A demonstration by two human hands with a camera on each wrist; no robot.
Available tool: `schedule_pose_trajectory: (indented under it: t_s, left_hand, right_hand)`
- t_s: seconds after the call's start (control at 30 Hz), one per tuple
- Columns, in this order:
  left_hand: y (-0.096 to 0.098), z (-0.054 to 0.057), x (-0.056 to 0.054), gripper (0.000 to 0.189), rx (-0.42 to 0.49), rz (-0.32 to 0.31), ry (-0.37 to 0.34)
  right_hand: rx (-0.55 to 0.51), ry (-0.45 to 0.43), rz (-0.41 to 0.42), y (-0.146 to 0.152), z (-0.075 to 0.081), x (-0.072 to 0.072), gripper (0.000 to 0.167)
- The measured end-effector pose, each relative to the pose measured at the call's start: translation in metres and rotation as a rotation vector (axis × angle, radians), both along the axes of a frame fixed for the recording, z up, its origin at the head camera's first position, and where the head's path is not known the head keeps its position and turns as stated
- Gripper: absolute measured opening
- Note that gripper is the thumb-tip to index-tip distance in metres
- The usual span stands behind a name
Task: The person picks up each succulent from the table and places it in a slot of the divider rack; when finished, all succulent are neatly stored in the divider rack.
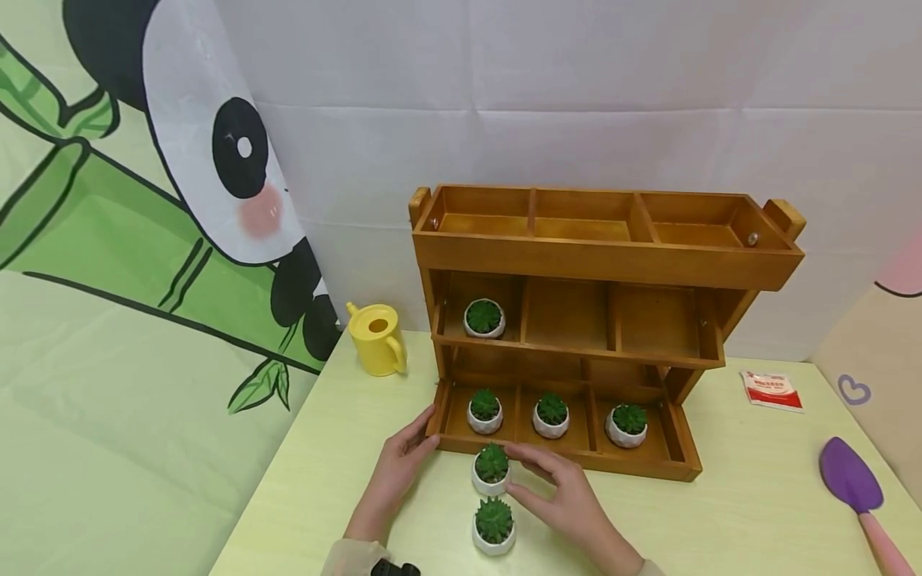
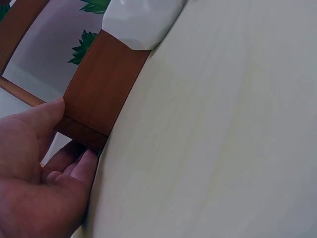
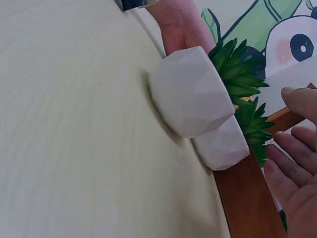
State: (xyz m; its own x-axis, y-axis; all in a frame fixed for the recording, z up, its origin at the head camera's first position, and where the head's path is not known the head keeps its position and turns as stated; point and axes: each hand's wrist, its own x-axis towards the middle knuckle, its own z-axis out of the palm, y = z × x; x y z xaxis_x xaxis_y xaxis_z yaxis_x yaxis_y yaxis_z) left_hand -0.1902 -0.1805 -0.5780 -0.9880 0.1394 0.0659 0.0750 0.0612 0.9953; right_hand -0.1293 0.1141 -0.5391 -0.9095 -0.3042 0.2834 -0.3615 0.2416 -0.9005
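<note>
A three-tier wooden shelf [image 1: 608, 266] stands on the table. My left hand [image 1: 402, 458] holds the front left corner of its bottom tier, thumb on the front face and fingers at the side, as the left wrist view [image 2: 81, 124] shows. Just in front of the shelf are two green succulents in white faceted pots, one behind the other: the farther potted succulent [image 1: 491, 470] and the nearer potted succulent [image 1: 493, 526]. My right hand [image 1: 565, 494] is beside the farther one, fingers loosely spread, thumb and index fingertips close to it; in the right wrist view the fingers [image 3: 292, 163] look relaxed.
Three potted succulents [image 1: 551, 416] sit in the bottom tier's compartments, and another potted succulent [image 1: 484, 318] in the middle tier's left one. A yellow watering can [image 1: 378, 340] stands left of the shelf. To the right lie a red-and-white packet [image 1: 771, 391] and a purple toy shovel [image 1: 851, 478].
</note>
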Motion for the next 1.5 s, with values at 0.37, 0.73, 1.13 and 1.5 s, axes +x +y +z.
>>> schedule_pose_trajectory:
  t_s: [0.37, 0.73, 1.13, 1.5]
  left_hand:
    - [0.0, 0.0, 0.001, 0.055, -0.015, 0.014, -0.018]
    - [-0.001, 0.0, 0.0, 0.055, -0.03, 0.017, -0.022]
    - [-0.001, 0.001, 0.001, 0.054, -0.027, 0.01, -0.006]
    - [0.0, 0.0, -0.001, 0.054, -0.017, 0.01, -0.001]
  right_hand:
    - [0.033, -0.097, -0.025, 0.008, -0.021, 0.013, 0.051]
    - [-0.008, -0.185, 0.184, 0.014, -0.036, 0.026, 0.042]
    - [0.163, -0.261, 0.234, 0.01, -0.03, 0.03, 0.059]
    - [0.126, -0.232, 0.223, -0.002, -0.03, 0.027, 0.067]
